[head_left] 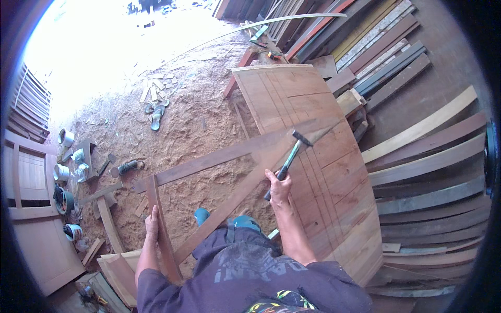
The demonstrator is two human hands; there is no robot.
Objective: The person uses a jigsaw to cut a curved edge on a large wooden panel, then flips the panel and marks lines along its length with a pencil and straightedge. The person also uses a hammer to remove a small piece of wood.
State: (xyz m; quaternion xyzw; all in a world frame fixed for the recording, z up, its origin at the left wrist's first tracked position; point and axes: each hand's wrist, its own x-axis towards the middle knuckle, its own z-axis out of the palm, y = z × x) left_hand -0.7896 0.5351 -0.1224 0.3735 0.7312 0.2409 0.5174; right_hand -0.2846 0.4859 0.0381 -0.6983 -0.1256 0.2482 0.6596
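Note:
My right hand (280, 187) is wrapped round the dark handle of a hammer (290, 159), its head raised over a wooden panel. Two long brown boards, an upper board (209, 163) and a lower board (224, 207), converge on the panel below the hammer. My left hand (152, 223) grips the edge of a shorter wooden board (160, 229) that runs across their left ends. How these boards are joined cannot be made out. The large wooden panel (308, 115), marked with dark lines, lies under the right end of the boards.
Stacked planks (433, 172) fill the right side. Sandals (155, 113) and wood offcuts (154, 86) lie on the sawdust-covered floor. White buckets (61, 172) and a panelled door (44, 240) stand at left. A tape measure (273, 55) rests beyond the panel.

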